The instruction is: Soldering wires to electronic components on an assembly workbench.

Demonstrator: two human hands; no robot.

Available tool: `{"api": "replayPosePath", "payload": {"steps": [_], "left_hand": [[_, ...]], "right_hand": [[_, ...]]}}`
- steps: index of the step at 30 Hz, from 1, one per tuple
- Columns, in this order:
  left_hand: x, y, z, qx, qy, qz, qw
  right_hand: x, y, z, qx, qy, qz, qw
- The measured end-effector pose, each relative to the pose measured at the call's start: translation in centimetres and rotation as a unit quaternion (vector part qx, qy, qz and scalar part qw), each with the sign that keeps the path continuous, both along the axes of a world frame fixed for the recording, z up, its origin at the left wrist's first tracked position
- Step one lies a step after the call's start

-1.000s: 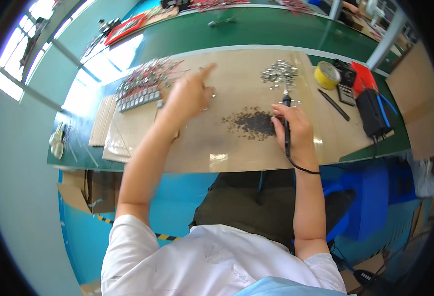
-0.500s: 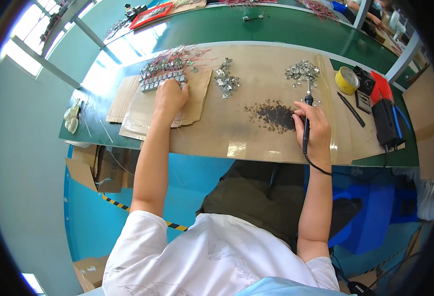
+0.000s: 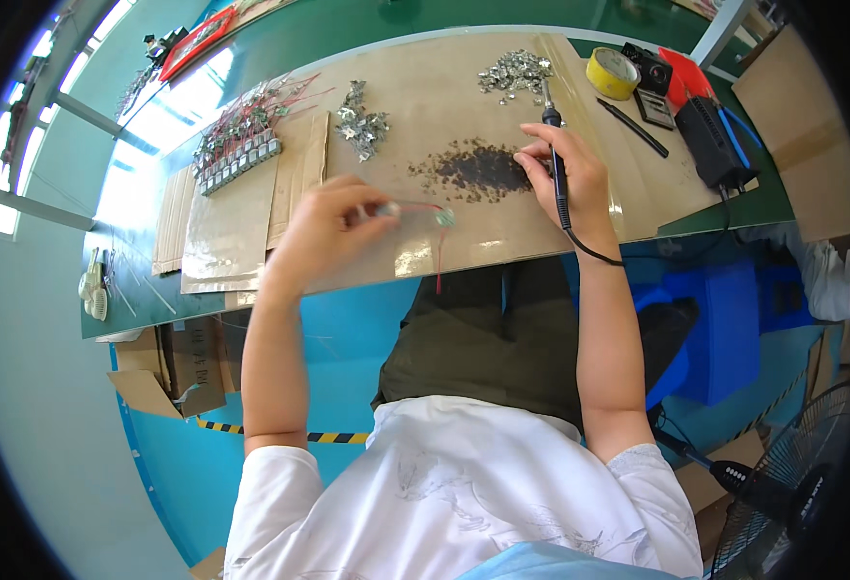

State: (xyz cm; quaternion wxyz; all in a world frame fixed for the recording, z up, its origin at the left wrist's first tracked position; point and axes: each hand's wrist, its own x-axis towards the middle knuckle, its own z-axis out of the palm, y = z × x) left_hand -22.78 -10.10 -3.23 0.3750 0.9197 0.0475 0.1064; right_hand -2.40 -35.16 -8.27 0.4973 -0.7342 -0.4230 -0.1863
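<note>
Left hand (image 3: 333, 230) was kinda blurry, but its thumb and fingers looked pinched on a small silvery part (image 3: 389, 209), with red wire (image 3: 439, 263) and a little green circuit board (image 3: 445, 217) off to its right, above the near edge of the desk (image 3: 771, 205). Right hand (image 3: 577, 182) was gripping a black soldering iron (image 3: 558, 172), tip pointing away by a heap of shiny metal bits (image 3: 514, 73). The two hands were well apart, with a dark brown scatter of bits (image 3: 478, 172) right beside the right fingertips and a row of red-wired grey blocks (image 3: 241, 166) over on the left
</note>
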Motion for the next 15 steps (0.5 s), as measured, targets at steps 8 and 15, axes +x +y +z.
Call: {"api": "replayPosePath", "payload": {"steps": [8,15], "left_hand": [[2.3,-2.5,0.4,0.111,-0.072,-0.022,0.991],[9.9,-2.7,0.3,-0.091,-0.090,0.082,0.988]], "right_hand": [[-0.5,0.4,0.0,-0.016,-0.016,0.043,0.999],[-0.8,1.2,0.2,-0.072,-0.028,0.035,0.996]]}}
